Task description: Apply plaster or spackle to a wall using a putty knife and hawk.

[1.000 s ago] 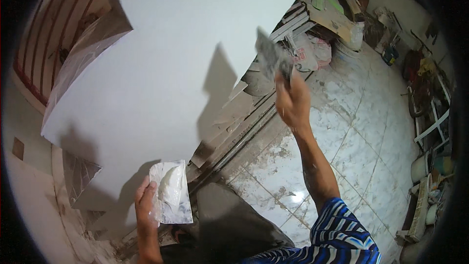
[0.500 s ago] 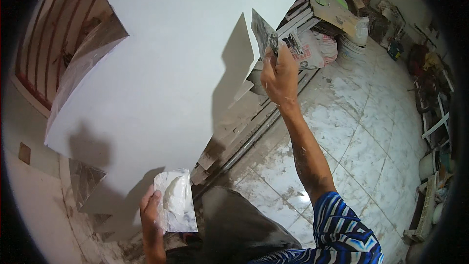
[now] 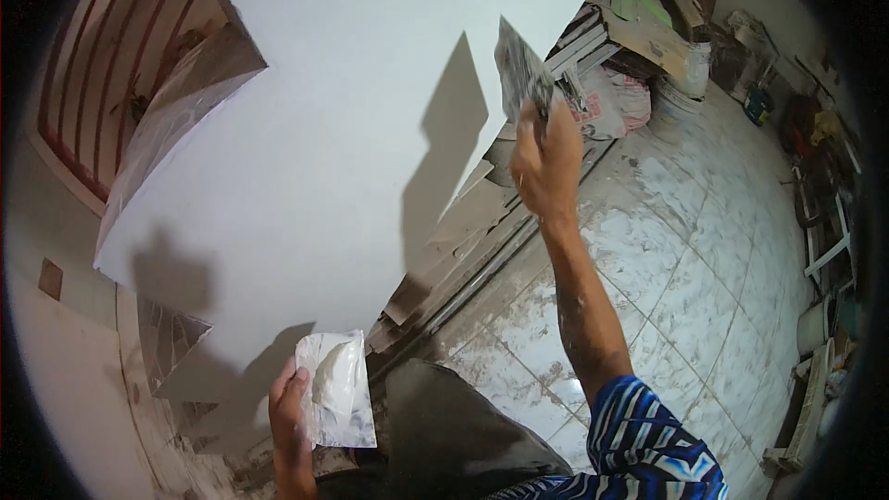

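Note:
My right hand is closed on a putty knife, a wide grey blade smeared with white, raised near the right edge of a large white panel. The blade's shadow falls on the panel to its left, and a gap shows between blade and shadow. Low on the left, my left hand grips a flat plate by its left edge, thumb on top. A thick mound of white putty lies on that plate.
A white-smeared tiled floor stretches to the right. Beyond the panel stand a sack, a white bucket and stacked boards. Clutter lines the right wall. Plastic sheeting hangs at the panel's left edge, beside red-striped bars.
My right hand and the putty knife have shifted slightly right in the picture. The whole view has also drifted a little, moving the panel right. Both hands keep their hold.

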Demonstrator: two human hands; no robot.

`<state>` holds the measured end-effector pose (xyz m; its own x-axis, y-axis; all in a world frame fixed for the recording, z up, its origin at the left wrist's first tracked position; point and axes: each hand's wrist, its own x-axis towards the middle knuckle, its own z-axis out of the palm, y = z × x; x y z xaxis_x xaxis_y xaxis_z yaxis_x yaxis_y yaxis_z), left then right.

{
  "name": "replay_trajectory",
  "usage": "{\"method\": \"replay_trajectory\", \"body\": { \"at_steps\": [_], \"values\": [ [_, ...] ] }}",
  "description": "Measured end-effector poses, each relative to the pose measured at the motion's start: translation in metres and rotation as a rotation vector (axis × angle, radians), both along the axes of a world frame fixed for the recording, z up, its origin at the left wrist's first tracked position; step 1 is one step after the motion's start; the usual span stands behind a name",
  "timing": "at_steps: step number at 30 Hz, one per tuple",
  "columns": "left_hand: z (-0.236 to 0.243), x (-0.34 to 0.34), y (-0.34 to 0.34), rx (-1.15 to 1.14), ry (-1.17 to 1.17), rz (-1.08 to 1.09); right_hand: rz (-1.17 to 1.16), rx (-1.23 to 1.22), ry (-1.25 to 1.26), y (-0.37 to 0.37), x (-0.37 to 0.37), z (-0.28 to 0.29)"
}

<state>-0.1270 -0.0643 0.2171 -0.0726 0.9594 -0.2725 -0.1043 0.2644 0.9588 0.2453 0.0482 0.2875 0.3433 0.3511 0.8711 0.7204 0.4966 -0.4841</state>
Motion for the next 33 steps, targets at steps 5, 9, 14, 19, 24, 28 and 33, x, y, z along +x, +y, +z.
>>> {"method": "replay_trajectory", "body": {
  "at_steps": [5, 9, 14, 19, 24, 28, 33],
  "values": [
    [0.0, 0.0, 0.003, 0.032, -0.094, -0.073, 0.045, -0.089, 0.021, -0.004, -0.022, -0.04],
    [-0.002, -0.001, 0.004, 0.012, -0.058, -0.07, -0.045, 0.062, -0.208, 0.014, -0.022, -0.029],
    [-0.011, -0.01, 0.004, -0.027, 0.062, 0.012, -0.18, 0.155, -0.299, 0.039, -0.03, -0.008],
    [-0.01, -0.009, 0.001, -0.038, 0.069, 0.032, -0.261, 0.129, -0.295, 0.056, -0.048, -0.006],
    [-0.006, -0.011, 0.0, -0.069, 0.115, 0.059, -0.324, 0.097, -0.303, 0.062, -0.065, -0.014],
    [-0.011, -0.018, 0.0, -0.079, 0.108, 0.068, -0.271, 0.139, -0.424, 0.055, -0.099, -0.048],
    [-0.011, -0.012, 0.002, -0.063, 0.153, 0.085, -0.156, 0.068, -0.55, 0.032, -0.11, -0.108]
  ]
}}
